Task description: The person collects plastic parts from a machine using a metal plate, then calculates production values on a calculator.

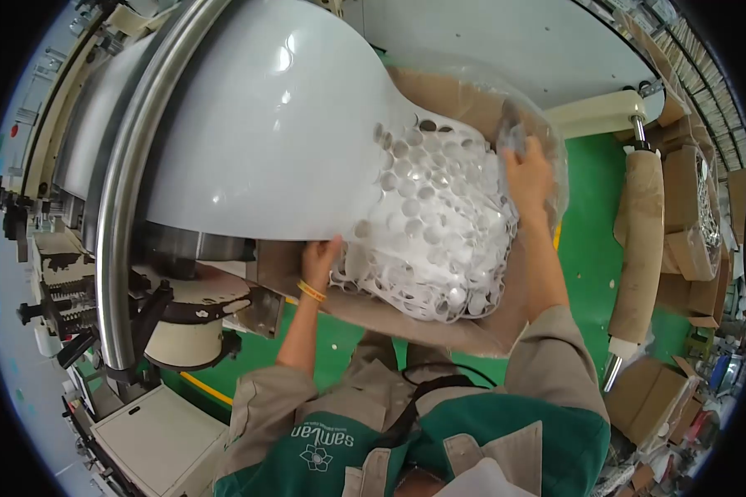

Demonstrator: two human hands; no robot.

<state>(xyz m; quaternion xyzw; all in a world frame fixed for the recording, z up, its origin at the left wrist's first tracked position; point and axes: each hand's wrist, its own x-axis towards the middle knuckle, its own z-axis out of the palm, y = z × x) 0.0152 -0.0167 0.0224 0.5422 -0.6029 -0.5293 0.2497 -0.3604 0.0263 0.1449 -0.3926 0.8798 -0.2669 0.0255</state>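
Note:
A wide glossy white sheet (pixel 273 124) comes off the machine and curves down into a cardboard box (pixel 506 327). Its far end is a crumpled web full of round punched holes (pixel 448 215), heaped inside the box. My left hand (pixel 319 263) is closed at the sheet's near edge, with the thumb showing and the other fingers partly hidden beneath. At the box's right side, beside the punched web, my right hand (pixel 529 178) is closed on the crumpled clear plastic liner (pixel 512 128). Exactly how its fingertips grip is hard to see.
A steel roller (pixel 124 207) and machine parts stand at my left, above a pale cabinet (pixel 162 435). On the right, a brown-wrapped roller (pixel 641 240) hangs from a cream arm (pixel 597 114). Several cardboard boxes (pixel 651 398) sit beyond it on the green floor (pixel 593 282).

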